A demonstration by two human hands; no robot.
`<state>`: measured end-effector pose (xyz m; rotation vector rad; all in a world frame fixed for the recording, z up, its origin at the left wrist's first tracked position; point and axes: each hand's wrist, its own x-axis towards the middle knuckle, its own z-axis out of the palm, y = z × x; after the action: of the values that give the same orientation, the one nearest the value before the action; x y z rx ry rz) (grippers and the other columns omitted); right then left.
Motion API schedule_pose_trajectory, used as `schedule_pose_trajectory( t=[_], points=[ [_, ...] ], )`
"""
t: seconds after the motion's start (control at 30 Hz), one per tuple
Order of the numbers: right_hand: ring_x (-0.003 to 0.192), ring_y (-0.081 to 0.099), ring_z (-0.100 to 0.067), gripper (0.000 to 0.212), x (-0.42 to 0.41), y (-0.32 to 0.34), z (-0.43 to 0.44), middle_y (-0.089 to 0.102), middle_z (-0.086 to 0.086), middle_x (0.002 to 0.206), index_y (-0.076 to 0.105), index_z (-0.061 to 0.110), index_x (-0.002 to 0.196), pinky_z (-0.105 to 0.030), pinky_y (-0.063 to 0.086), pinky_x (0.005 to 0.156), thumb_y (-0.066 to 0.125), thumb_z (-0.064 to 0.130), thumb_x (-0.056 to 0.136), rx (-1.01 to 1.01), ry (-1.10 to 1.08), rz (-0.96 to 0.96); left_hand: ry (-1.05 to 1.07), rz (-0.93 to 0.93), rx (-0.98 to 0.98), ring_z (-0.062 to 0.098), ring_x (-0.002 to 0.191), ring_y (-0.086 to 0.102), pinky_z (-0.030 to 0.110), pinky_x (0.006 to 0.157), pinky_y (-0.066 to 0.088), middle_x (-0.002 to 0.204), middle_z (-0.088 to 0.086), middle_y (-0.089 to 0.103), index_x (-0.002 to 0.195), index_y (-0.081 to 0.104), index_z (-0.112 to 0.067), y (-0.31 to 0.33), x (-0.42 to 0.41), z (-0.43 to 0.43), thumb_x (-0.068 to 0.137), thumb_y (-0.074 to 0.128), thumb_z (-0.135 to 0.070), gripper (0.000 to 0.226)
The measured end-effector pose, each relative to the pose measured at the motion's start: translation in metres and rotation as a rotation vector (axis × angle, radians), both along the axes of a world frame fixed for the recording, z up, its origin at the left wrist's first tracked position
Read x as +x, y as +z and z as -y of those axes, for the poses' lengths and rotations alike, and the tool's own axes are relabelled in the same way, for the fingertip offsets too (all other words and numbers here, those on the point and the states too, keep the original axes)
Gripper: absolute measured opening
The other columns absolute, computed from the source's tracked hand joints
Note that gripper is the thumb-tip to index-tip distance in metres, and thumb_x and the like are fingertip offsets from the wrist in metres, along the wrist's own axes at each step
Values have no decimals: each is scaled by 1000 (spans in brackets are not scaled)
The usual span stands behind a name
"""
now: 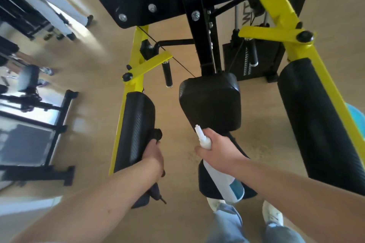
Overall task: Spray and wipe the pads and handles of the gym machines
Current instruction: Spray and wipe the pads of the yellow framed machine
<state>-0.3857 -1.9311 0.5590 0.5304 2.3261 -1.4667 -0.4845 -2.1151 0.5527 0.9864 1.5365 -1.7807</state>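
Our left hand (pixel 153 154) is curled round a dark cloth (pixel 157 134), holding it against the edge of the arm pad (pixel 134 128) beside it. Our right hand (pixel 219 148) grips the spray bottle (pixel 227 181), its nozzle near the centre pad (pixel 211 102) just ahead.

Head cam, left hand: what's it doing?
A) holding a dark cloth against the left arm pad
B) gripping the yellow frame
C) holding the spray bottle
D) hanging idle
A: the left hand holds a dark cloth against the left arm pad, while the spray bottle is in the right hand.
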Motion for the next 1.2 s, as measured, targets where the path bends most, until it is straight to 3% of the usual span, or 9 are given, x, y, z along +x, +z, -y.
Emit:
schedule_pose_trajectory(
  t=[0.13,0.27,0.37,0.57,0.73,0.97,1.07,1.13,1.2],
  points=[
    [86,66,-13,46,8,-1,-1,64,11,102,47,35,141,-26,56,71,64,41,99,-16,76,-8,111,-23,165,39,155,1,47,116,17,168,13,18,153,43,-20,22,42,25,104,44,-46,56],
    [86,67,-13,47,15,0,9,64,10,99,46,37,141,-30,59,73,63,41,97,-79,142,-2,204,-163,418,44,154,-13,59,119,11,170,16,-2,158,33,-18,38,87,59,102,49,-39,63],
    [86,68,-15,40,19,-1,22,65,8,99,48,37,134,-36,63,80,64,41,97,-101,204,-15,359,-315,683,48,149,-22,62,115,21,170,12,-9,159,25,-19,43,106,80,97,59,-36,73],
    [87,66,-13,49,19,-4,41,62,11,105,44,36,143,-23,55,70,63,44,99,-83,281,-17,628,-517,1027,56,149,3,61,112,36,165,14,-27,162,-1,-34,62,90,72,88,67,-55,103],
    [86,66,-13,44,4,-7,42,62,14,100,46,37,139,-18,50,63,64,42,99,-81,255,-9,855,-551,1304,45,143,32,49,97,51,167,17,-7,159,-13,-35,62,26,54,88,71,-47,111],
    [83,67,-13,34,-29,-15,39,62,14,96,41,47,122,-20,52,62,65,42,98,-66,117,33,809,-622,1358,50,132,46,50,91,54,161,31,20,162,-4,-27,53,-90,8,95,63,-47,97],
    [84,67,-14,32,-38,-17,37,63,12,96,38,49,114,-31,61,73,65,42,98,-59,74,26,797,-622,1367,51,132,42,52,90,52,155,31,29,159,19,-19,48,-129,-9,99,58,-37,74],
    [84,68,-14,28,-41,-18,36,64,9,94,43,47,113,-37,64,79,65,42,97,-58,48,15,801,-583,1385,45,125,45,48,81,48,138,22,47,142,46,-14,49,-145,-16,99,56,-33,48],
    [84,68,-14,28,-43,-19,35,64,9,94,45,46,115,-38,64,79,65,43,97,-50,44,6,752,-532,1384,42,123,44,46,78,45,127,15,51,127,59,-15,52,-148,-13,99,56,-34,34]
  ],
)
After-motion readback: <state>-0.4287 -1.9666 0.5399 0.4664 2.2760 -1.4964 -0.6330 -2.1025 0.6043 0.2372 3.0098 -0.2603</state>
